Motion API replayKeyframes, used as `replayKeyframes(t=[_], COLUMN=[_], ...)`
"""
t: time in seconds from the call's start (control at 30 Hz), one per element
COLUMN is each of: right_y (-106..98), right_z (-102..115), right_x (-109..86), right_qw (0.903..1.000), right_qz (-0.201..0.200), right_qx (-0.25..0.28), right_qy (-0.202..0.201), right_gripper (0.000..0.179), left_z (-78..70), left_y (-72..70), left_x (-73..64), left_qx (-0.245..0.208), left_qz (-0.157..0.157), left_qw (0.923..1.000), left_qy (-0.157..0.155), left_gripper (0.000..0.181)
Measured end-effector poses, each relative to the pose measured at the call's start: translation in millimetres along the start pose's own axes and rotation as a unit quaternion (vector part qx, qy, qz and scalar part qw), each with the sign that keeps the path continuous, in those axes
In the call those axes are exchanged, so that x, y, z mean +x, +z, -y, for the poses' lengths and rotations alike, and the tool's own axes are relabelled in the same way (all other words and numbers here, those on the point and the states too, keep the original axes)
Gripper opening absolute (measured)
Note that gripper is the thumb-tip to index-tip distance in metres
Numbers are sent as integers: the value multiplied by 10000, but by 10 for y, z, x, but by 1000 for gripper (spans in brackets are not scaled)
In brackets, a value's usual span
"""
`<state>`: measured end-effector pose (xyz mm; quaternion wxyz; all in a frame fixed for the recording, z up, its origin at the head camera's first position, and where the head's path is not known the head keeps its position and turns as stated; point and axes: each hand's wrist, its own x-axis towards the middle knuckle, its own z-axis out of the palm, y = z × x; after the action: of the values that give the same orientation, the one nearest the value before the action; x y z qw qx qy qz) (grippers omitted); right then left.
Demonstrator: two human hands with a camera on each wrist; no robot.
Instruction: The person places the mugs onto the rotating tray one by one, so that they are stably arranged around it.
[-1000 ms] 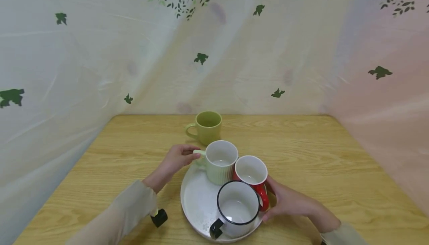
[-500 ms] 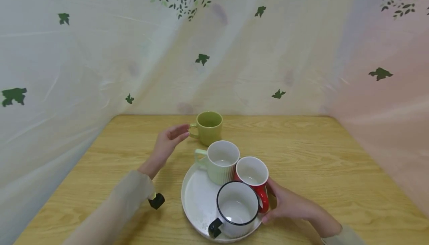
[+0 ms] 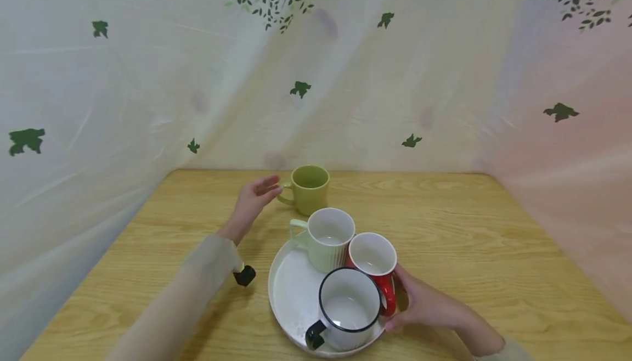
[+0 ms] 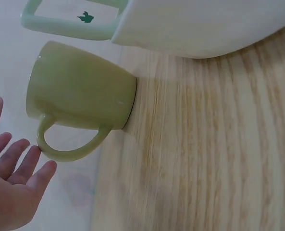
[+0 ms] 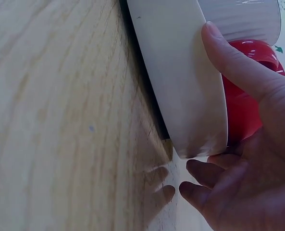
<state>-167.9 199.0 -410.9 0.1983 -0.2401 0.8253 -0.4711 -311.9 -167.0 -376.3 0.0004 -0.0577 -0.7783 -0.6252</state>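
My left hand (image 3: pixel 253 202) reaches to the olive-green mug (image 3: pixel 310 191) at the back of the table. Its relaxed fingers (image 4: pixel 26 166) are right at the mug's handle, not curled round it. My right hand (image 3: pixel 428 302) rests at the right edge of a round white tray (image 3: pixel 291 289). In the right wrist view its thumb lies along the tray's rim, with the other fingers relaxed beside the wall. On the tray stand a pale green ribbed mug (image 3: pixel 323 251), a red mug (image 3: pixel 387 289) with a white inside, and a white black-rimmed mug (image 3: pixel 349 302).
The pale green mug stands close in front of the olive-green one, its handle (image 3: pixel 294 229) pointing left. A wooden table (image 3: pixel 474 224) lies below everything. A pale cloth (image 3: pixel 345 119) with green leaf shapes hangs behind and at both sides.
My left hand has let go of the pale green mug's handle and moved back to the olive-green mug's handle. My right hand stays at the tray's edge.
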Motion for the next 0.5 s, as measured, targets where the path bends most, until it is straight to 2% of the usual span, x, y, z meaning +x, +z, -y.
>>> replayKeyframes(t=[0.13, 0.37, 0.5], right_y=[-5, -4, 7], right_z=[-4, 9, -1], right_x=[-18, -10, -1], right_qw=[9996, 9999, 9997], right_qz=[-76, -67, -120], right_qx=[-200, 2, -207], right_qy=[-171, 149, 1], right_gripper=[114, 117, 115], left_z=[13, 19, 51], left_y=[15, -2, -47], left_x=[79, 198, 244], left_qx=[83, 214, 430], left_qz=[-20, 65, 180], left_qw=[9999, 9993, 9976], left_qy=[-142, -314, -514], left_gripper=[52, 55, 50])
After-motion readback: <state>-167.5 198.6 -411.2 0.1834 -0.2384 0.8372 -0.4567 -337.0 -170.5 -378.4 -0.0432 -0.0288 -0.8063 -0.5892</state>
